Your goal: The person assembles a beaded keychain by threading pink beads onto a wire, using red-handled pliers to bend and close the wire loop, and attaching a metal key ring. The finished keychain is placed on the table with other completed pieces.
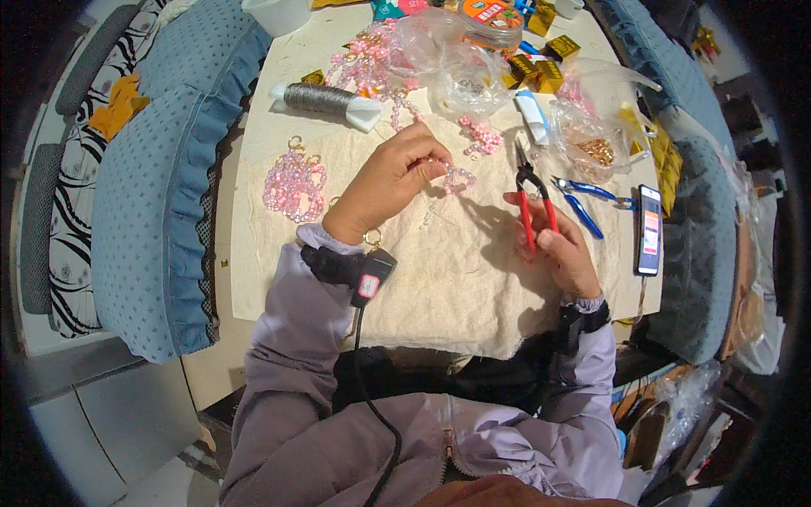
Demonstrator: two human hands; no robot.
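Observation:
My left hand [387,181] is closed, pinching a small loop of pink beads [461,179] between thumb and fingertips above the cloth. Red-handled pliers [525,174] are gripped in my right hand [564,255], their dark jaws pointing away from me. Under both hands lies a cream cloth [405,296]. A short string of clear beads [426,218] hangs or lies just below the loop; I cannot tell which. Left of my left hand rests a bunch of pink beaded strands [294,188] with gold rings. A pink bead cluster [480,137] sits beyond the loop.
Blue-handled cutters [583,207] and a phone [648,230] lie at the right. A spool of grey wire [317,100] is at the far left. Beyond are a bag of gold pieces [596,152], more pink strands [367,63] and a round tub [492,24]. Blue padded seats [165,194] flank the table.

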